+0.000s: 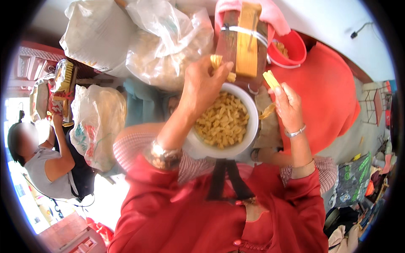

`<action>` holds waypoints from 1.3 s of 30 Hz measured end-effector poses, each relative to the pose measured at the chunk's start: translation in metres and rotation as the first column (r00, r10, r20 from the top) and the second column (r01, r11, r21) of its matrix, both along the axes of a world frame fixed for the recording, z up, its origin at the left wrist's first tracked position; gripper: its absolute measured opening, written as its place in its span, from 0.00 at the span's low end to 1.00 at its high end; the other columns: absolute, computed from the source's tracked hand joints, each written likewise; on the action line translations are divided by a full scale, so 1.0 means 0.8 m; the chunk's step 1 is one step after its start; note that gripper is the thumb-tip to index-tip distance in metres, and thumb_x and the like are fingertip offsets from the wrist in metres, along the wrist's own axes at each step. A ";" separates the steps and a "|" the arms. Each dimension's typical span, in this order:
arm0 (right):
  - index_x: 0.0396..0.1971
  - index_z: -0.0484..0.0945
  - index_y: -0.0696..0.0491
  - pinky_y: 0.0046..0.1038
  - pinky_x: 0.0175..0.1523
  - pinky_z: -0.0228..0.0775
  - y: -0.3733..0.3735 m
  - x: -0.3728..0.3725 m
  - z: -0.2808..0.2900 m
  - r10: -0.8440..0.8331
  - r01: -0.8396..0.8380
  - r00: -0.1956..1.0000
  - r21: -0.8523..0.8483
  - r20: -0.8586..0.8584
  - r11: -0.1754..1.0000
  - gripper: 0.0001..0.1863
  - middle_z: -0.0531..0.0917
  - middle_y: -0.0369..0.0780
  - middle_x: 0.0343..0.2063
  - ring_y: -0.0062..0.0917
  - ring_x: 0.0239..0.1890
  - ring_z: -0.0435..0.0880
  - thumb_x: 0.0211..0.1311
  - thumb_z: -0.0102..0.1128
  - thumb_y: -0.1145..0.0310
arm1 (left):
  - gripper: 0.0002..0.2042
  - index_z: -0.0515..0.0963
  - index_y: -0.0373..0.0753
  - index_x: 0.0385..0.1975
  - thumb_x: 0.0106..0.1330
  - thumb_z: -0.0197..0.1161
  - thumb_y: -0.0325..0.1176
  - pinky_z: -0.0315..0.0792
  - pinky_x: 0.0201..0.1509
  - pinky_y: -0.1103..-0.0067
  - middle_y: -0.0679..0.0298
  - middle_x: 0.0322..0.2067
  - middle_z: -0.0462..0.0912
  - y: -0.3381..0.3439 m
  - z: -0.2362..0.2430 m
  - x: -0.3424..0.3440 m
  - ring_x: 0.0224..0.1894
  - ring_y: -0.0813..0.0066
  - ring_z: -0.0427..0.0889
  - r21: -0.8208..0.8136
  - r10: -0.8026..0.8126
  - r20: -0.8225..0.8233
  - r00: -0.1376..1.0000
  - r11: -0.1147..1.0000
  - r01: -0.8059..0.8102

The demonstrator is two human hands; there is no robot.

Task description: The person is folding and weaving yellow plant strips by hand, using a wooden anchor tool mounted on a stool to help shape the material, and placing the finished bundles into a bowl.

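Both my hands are raised above a white basin (253, 122) holding many short, pale yellow pieces (222, 122). My left hand (203, 82) is closed on a thin yellow folded strip (216, 61), over the basin's far left side; its other end shows below my thumb. To the right of the basin, my right hand (289, 105) pinches a small bundle of yellow strips (271, 79) pointing up and left. A loose, curled strip (267, 111) hangs beside its fingers. Beyond the basin stands a yellow wooden block (248, 40), bound by a white band to a darker wooden piece.
Large plastic bags (168, 50) stand far left, another (99, 126) nearer. A red bucket (291, 49) with yellow pieces sits far right, beside a red cloth (320, 97). At the left, another person (55, 164) works at a similar wooden block with a brush-like top (64, 76).
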State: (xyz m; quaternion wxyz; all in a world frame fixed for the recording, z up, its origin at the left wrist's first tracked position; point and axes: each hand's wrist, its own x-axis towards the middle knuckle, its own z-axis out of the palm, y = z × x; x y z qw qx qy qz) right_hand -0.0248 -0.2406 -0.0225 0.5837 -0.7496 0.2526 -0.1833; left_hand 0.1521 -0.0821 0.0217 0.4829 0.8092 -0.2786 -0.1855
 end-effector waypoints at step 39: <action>0.40 0.71 0.62 0.24 0.38 0.67 0.219 -0.098 0.051 0.217 -0.161 0.791 -0.147 0.573 0.976 0.09 0.77 0.41 0.32 0.29 0.33 0.77 0.59 0.55 0.81 | 0.11 0.72 0.35 0.39 0.69 0.49 0.36 0.51 0.21 0.88 0.76 0.20 0.66 0.204 0.048 -0.198 0.20 0.91 0.59 -0.095 -0.115 -0.885 0.451 0.993 0.067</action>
